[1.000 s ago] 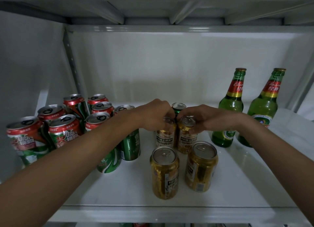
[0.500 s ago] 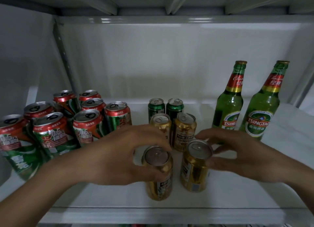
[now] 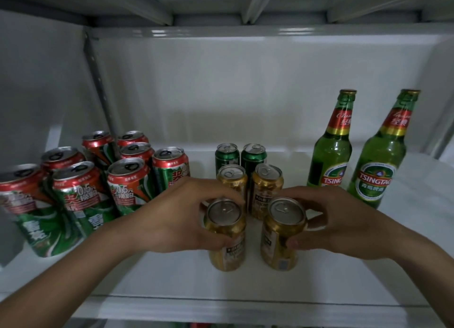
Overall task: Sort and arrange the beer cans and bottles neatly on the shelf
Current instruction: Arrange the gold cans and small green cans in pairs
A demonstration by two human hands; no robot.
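On the white shelf, my left hand grips the front left gold can and my right hand grips the front right gold can. Both cans stand upright near the front edge. Behind them stand two more gold cans, then two small green cans at the back. Several red-and-green cans are grouped on the left. Two green Tsingtao bottles stand upright on the right.
The shelf's side wall and a perforated upright post close in the left side. The upper shelf's underside hangs overhead. A metal lip runs along the shelf's front edge.
Both hands drew back from the second-row gold cans to the front pair and closed round them. The camera view shifted closer and slightly down.
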